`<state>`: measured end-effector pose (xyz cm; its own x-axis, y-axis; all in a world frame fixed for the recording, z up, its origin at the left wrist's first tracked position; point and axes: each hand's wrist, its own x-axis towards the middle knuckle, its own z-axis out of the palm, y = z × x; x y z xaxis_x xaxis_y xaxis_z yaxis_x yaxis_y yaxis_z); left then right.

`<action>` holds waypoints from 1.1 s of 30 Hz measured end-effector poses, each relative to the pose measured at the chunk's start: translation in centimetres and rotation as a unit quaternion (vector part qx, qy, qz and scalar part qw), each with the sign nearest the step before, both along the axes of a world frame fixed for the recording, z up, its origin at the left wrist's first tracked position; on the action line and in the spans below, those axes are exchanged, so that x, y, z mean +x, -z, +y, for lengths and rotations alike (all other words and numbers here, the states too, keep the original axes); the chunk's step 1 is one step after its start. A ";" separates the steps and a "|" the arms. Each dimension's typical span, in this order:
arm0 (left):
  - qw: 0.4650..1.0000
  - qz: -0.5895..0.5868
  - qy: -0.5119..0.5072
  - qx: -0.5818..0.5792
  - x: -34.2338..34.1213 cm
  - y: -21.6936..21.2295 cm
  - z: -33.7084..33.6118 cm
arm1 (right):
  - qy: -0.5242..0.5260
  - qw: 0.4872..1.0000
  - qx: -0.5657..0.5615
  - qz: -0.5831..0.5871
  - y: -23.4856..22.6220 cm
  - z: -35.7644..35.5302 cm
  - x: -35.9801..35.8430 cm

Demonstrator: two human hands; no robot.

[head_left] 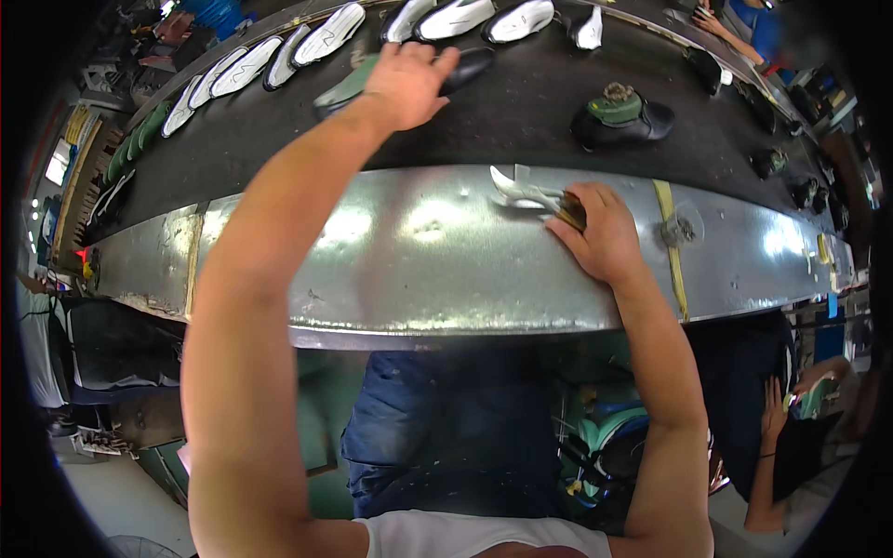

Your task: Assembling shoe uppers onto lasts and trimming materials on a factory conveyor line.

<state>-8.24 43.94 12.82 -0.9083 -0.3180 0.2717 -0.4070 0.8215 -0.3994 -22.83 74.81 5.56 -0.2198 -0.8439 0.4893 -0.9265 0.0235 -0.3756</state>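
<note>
White cloth of my shirt [484, 532] lies nearest to the head camera, and my blue trousers [446, 428] are below the near edge of the metal desk [409, 279]. Past the desk's far edge, a dark surface [521, 116] carries the shoes. Over it, toward the left part, is my left hand [406, 86], back upward, fingers extended and a little apart, not closed. Just under this hand I see a green piece [352, 86] to its left and a black shoe part [472, 67] to its right; whether they are one shoe, my hand hides. Together they make a long line from left to right, whose right end is slightly farther from me. If I touch them, I cannot tell. White soles [330, 35] stand in a row behind. My right hand, [579, 223] above the desk near its far edge, is closed around the handle of the pincers [526, 192], their metal head pointing left. So my left hand is clearly nearer to the green piece; a black shoe with green block [621, 121] is beyond my right hand.
</note>
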 end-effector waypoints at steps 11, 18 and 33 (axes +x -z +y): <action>0.878 0.438 0.069 0.179 1.4 3.6 -10.1 | 0.033 0.998 0.045 -0.027 -0.8 -0.1 -0.4; 0.771 0.416 -0.399 0.270 11.0 10.0 -28.3 | 0.024 0.998 0.063 -0.002 -0.7 -0.8 -0.8; 0.778 0.205 -0.495 0.327 3.1 6.9 -36.1 | 0.044 0.992 0.117 -0.024 -0.5 -1.0 -0.4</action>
<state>-5.09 7.79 5.96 -0.0085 -0.9991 -0.0404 -0.9528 -0.0042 0.3035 -23.24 73.78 6.05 -0.3166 -0.9094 0.2699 -0.8982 0.1959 -0.3936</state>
